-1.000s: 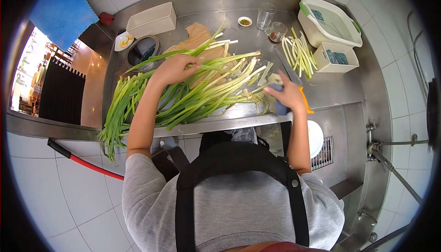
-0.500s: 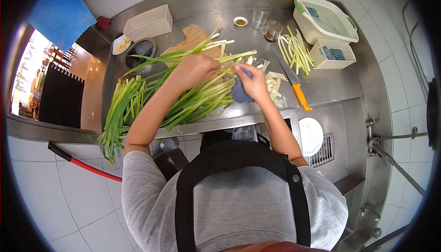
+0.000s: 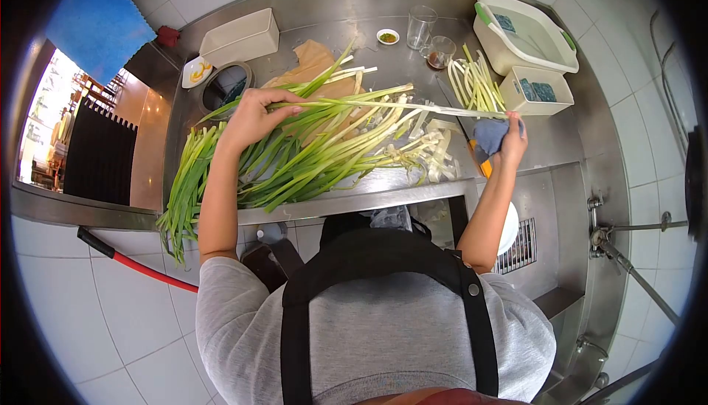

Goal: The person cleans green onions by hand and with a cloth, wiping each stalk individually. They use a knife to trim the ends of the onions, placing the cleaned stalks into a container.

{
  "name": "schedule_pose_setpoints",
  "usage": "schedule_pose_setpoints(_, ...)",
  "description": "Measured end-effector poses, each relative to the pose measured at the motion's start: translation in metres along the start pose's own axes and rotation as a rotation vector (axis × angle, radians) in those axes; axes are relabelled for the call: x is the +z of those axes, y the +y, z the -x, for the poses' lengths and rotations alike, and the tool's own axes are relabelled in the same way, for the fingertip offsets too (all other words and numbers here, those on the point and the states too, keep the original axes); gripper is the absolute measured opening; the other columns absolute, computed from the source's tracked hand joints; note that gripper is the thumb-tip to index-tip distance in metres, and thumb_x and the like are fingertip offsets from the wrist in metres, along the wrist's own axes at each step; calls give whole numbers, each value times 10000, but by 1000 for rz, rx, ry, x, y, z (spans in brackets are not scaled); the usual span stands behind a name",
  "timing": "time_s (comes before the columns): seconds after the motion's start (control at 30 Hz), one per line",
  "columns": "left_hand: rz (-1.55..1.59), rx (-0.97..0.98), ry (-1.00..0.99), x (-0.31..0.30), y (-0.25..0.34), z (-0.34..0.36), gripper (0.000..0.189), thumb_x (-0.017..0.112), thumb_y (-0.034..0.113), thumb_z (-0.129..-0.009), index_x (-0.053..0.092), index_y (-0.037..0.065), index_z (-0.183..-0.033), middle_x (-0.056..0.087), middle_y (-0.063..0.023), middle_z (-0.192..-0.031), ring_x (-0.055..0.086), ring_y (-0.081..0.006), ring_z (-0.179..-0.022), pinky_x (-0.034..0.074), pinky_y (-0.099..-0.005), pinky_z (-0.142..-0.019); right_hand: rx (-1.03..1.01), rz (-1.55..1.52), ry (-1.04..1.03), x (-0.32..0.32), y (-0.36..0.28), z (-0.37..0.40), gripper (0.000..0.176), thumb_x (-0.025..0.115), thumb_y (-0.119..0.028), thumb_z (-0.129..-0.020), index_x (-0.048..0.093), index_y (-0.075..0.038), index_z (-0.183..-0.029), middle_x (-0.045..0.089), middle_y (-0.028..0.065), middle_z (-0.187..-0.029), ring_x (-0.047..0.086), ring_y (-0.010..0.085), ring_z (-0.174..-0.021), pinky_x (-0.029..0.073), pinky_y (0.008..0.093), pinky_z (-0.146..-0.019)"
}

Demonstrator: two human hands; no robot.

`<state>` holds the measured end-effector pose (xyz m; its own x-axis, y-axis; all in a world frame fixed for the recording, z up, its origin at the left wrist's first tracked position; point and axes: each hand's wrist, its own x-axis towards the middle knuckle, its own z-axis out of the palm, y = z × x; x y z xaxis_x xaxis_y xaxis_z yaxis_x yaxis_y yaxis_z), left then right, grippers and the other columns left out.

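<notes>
A long green onion (image 3: 413, 105) stretches across the counter between my two hands. Its green part is pinched between the thumb and fingers of my left hand (image 3: 254, 119). My right hand (image 3: 513, 142), out to the right, grips a pale strip at the other end together with a blue-grey cloth (image 3: 487, 138). Beneath lies a big pile of green onions (image 3: 310, 158), leaves to the left and white ends to the right. Pale peelings (image 3: 436, 150) are scattered by those white ends. The knife's orange handle (image 3: 483, 165) shows partly beside my right forearm.
A smaller heap of pale stalks (image 3: 476, 84) lies near a white tub (image 3: 516, 54) and a cream container (image 3: 532, 102). Two glasses (image 3: 422, 27) and a sauce dish (image 3: 387, 36) stand at the back. The sink (image 3: 542, 184) is at right, with a white plate (image 3: 509, 228).
My hands were close together over the pile. The left has moved left and the right far right with the cloth, drawing the pale strip out between them and partly covering the knife.
</notes>
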<state>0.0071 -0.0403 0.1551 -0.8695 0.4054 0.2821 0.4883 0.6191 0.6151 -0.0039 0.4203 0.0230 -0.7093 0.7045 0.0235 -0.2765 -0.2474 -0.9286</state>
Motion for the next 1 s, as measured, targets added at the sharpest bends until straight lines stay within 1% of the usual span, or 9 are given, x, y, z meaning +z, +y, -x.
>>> schedule_pose_setpoints(0.23,-15,-153,139,-26,-17,0,145,654,99,-781,672,10,-895,664,-81,-744,571,-92,-643,454,-240,-630,67,-89,-3,-21,-32,3,251,615,-242,-850,605,-27,-980,595,84,-950,584,174,-833,490,283,-731)
schedule_pose_setpoints(0.3,-35,-188,136,-22,-12,-4,153,653,101,-784,669,9,-906,666,-90,-762,593,-102,-676,465,-248,-652,261,285,-361,-10,-40,23,400,654,-252,-820,564,31,-1088,603,112,-941,594,193,-836,491,294,-721)
schedule_pose_setpoints(0.4,-74,-70,244,-4,-2,-13,159,661,109,-785,668,13,-911,670,-90,-783,608,-113,-700,472,-248,-673,-152,892,-524,-25,18,14,576,708,-303,-768,506,58,-1169,606,132,-984,597,204,-865,480,297,-756)
schedule_pose_setpoints(0.47,-1,-35,327,15,5,-19,155,663,117,-788,670,19,-908,673,-82,-800,607,-111,-706,473,-247,-676,-267,754,-221,17,-3,61,632,730,-322,-742,487,71,-1175,604,146,-1008,597,216,-876,471,298,-790)
schedule_pose_setpoints(0.57,204,-73,385,58,21,-22,146,667,138,-798,677,31,-898,679,-51,-836,603,-95,-724,476,-243,-673,392,-257,-505,57,-14,117,377,588,-318,-872,529,-77,-1156,599,78,-989,596,223,-860,498,357,-775)
schedule_pose_setpoints(0.6,280,-84,346,77,28,-22,126,657,109,-807,669,12,-886,670,-46,-824,599,-83,-732,475,-226,-661,696,-505,-596,65,-7,130,470,547,-416,-872,486,-88,-1202,577,86,-1061,576,228,-934,480,388,-833)
schedule_pose_setpoints(0.67,423,-90,216,110,37,-20,100,645,82,-818,664,-5,-865,658,-39,-807,590,-70,-727,473,-206,-640,808,-643,-712,84,-8,155,509,516,-454,-873,466,-91,-1226,561,88,-1099,555,223,-994,458,392,-870)
schedule_pose_setpoints(0.87,494,-100,3,118,27,-5,89,655,86,-805,674,9,-845,660,-26,-791,577,-69,-689,473,-214,-620,547,-315,-521,71,-20,111,453,514,-487,-868,524,-75,-1058,583,110,-955,593,246,-876,499,401,-779)
schedule_pose_setpoints(1.0,433,-270,25,83,7,0,81,640,61,-798,682,16,-851,668,-24,-806,578,-68,-682,484,-216,-620,324,-469,-245,22,-48,58,459,460,-438,-910,505,-46,-1145,567,123,-1079,560,282,-993,460,453,-873)
